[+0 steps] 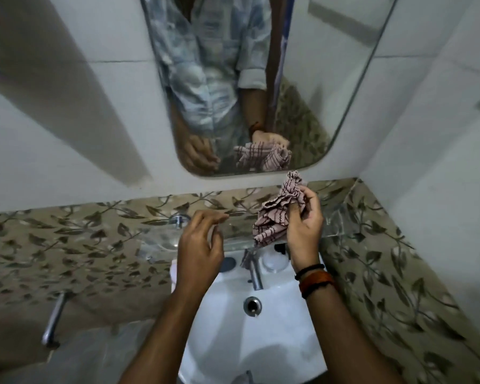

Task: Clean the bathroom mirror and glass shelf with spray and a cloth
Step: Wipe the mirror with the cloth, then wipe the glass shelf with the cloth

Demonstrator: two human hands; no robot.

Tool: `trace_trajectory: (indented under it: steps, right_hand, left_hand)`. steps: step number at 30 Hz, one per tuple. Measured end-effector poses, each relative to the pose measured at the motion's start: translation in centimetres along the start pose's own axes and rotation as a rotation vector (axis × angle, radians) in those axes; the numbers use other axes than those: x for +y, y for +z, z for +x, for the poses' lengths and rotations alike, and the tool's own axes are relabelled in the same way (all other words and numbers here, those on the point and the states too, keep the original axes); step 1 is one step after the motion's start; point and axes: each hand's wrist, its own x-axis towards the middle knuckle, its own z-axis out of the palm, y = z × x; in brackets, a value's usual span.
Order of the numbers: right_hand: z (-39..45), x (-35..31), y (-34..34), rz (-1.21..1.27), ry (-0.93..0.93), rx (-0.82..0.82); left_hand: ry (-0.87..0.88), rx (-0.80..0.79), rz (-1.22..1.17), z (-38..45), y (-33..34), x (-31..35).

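Tight corner: white tiled wall with a leaf-patterned brown tile band [94, 234] closing in left and right. Above, a rounded-corner frameless wall mirror [330, 79], lower edge just over the hands. Below it, a clear glass shelf [161, 239], front edge jutting over the white ceramic basin [283, 322] (little room between shelf and chrome tap [254, 275]). Left hand [200, 245] loosely curled, holding nothing, hovering over the shelf. Right hand [305, 228] gripping a crumpled pink cloth with dark stripes [275, 214], bunched, raised just under the mirror's lower edge.
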Motion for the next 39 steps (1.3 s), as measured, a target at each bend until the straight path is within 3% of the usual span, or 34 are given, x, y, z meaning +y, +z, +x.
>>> trace_trajectory:
  steps: [3,7,12,15,19,26,32,34,37,39]
  right_hand:
    - [2.5,-0.1,-3.9,-0.198,-0.079,0.067]
    - [6.6,1.2,-9.2,-0.637,-0.282,0.132]
    - [10.1,5.2,-12.1,-0.977,-0.342,-0.028]
    - [10.6,7.8,-12.4,-1.014,-0.231,-0.147]
    - [9.5,9.9,-12.2,-1.052,-0.247,-0.184]
    - [8.1,9.2,-11.6,-1.004,-0.215,-0.118]
    - [6.0,8.8,-10.0,-0.993,-0.249,-0.097]
    - [4.7,8.6,-8.7,-0.981,-0.254,-0.137]
    - [2.5,8.4,-5.9,-1.0,-0.26,-0.202]
    - [0.7,7.8,-3.3,-1.008,-0.273,-0.248]
  left_hand:
    - [-0.002,-0.061,-0.024,0.6,2.1,0.8]
    - [-0.013,-0.185,-0.05,1.1,5.5,2.6]
    - [-0.064,-0.261,-0.046,0.2,8.6,3.5]
    - [-0.129,-0.245,0.018,-0.7,9.1,2.6]
    - [-0.31,-0.063,0.044,-1.6,8.7,0.3]
    - [-0.804,0.581,-0.059,-3.6,5.9,-3.1]
    - [-1.125,0.965,-0.284,-4.0,2.8,-6.4]
    - [-1.211,0.999,-0.46,-4.8,1.4,-10.4]
    - [-1.228,0.807,-0.881,-5.6,-1.1,-11.8]
    - [-1.208,0.829,-1.003,-5.5,-2.5,-12.6]
